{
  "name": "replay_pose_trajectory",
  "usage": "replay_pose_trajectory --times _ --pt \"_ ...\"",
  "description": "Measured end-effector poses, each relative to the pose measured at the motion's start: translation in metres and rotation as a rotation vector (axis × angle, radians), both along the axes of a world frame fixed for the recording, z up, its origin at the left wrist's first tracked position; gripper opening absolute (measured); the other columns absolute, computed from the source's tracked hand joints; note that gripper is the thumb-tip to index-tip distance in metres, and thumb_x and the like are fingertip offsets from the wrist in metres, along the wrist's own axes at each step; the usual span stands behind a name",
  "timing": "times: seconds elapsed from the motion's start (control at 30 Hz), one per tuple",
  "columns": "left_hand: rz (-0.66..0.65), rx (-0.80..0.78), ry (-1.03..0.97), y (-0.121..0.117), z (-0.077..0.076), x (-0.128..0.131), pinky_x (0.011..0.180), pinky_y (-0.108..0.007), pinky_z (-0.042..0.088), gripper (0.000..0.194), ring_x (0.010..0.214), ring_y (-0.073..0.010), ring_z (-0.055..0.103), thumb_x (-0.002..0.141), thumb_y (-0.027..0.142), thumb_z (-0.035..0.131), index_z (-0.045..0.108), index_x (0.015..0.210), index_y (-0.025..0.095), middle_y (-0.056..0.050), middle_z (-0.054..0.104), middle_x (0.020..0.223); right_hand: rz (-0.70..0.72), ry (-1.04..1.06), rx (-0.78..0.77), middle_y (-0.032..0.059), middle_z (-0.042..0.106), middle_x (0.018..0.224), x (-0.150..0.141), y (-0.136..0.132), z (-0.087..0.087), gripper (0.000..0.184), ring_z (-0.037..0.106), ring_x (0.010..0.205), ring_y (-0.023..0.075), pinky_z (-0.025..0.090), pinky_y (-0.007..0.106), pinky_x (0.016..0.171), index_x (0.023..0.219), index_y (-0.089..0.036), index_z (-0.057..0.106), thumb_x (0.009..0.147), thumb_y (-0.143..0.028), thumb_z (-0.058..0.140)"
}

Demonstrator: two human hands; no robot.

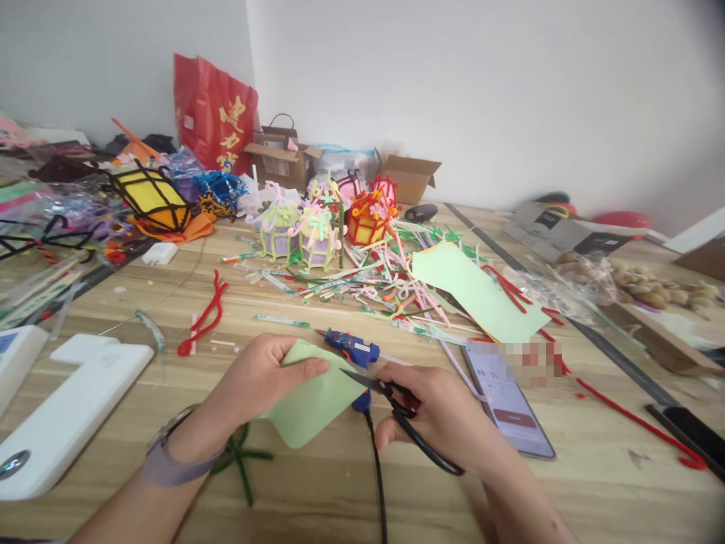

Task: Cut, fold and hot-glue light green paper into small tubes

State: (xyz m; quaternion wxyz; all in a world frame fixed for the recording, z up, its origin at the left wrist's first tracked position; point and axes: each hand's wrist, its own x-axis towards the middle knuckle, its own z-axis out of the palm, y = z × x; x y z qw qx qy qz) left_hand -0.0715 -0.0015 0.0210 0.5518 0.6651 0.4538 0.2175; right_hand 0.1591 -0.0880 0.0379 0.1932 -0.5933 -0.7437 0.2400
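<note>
My left hand [266,378] pinches a piece of light green paper [311,400] between thumb and fingers, holding it above the table. My right hand [436,408] grips black-handled scissors [390,389], whose blades point left and meet the paper's upper right edge. Behind the paper lies a blue glue gun [351,347], partly hidden, its black cord running toward me. Under my left wrist is a dark green pipe-cleaner shape [243,457], partly covered by the arm.
Small pipe-cleaner lanterns [317,238] stand beyond a heap of loose pipe cleaners [379,276]. Green paper sheets [481,291] and a lit phone [513,408] lie to the right. A white device [79,408] is at left, a red bag [212,113] at the back.
</note>
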Motion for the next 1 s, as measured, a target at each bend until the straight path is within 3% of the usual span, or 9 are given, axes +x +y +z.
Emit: replay_pose_trajectory --times 0.27,0.57,0.7,0.83,1.0 --pt "0.004 -0.040 -0.022 -0.0003 -0.0024 -0.0021 0.051 -0.021 0.036 0.048 0.057 -0.0128 0.051 0.067 0.061 0.070 0.067 0.073 0.014 -0.001 0.062 0.064 0.007 0.026 0.007 -0.0072 0.044 0.055 -0.0002 0.0005 -0.0006 0.036 0.040 0.050 0.0101 0.022 0.020 0.048 0.085 -0.021 0.066 0.071 -0.051 0.078" --pt "0.002 -0.044 -0.027 -0.0001 -0.0017 -0.0006 0.049 -0.021 0.036 0.046 0.056 -0.0128 0.050 0.067 0.060 0.070 0.065 0.069 0.014 -0.001 0.062 0.062 -0.028 0.059 -0.029 -0.0078 0.052 0.057 -0.0005 0.0005 0.0008 0.024 0.045 0.053 0.0093 0.026 0.018 0.049 0.079 -0.022 0.065 0.066 -0.030 0.084" --pt "0.007 -0.046 -0.032 0.0001 -0.0027 -0.0001 0.048 -0.021 0.035 0.045 0.054 -0.0129 0.050 0.068 0.059 0.070 0.064 0.068 0.015 0.000 0.060 0.060 -0.044 0.012 -0.065 -0.0071 0.054 0.061 0.0002 0.0011 0.0011 0.036 0.046 0.054 0.0111 0.030 0.019 0.050 0.086 -0.022 0.065 0.061 -0.037 0.086" --pt "-0.065 -0.014 -0.029 -0.0015 -0.0028 0.0027 0.048 -0.021 0.033 0.043 0.052 -0.0116 0.046 0.070 0.057 0.068 0.063 0.066 0.015 0.001 0.056 0.056 0.019 -0.019 0.030 0.0000 0.062 0.081 0.0006 0.0002 -0.0006 0.058 0.056 0.071 0.0179 0.038 0.022 0.060 0.103 -0.022 0.062 0.058 -0.048 0.087" --pt "-0.123 0.013 -0.022 -0.0052 -0.0029 0.0069 0.048 -0.020 0.032 0.042 0.054 -0.0108 0.044 0.072 0.056 0.067 0.066 0.070 0.013 0.002 0.055 0.057 0.061 -0.052 -0.001 0.0006 0.060 0.076 -0.0018 0.0003 -0.0001 0.050 0.053 0.067 0.0176 0.035 0.023 0.057 0.096 -0.020 0.061 0.068 -0.059 0.076"
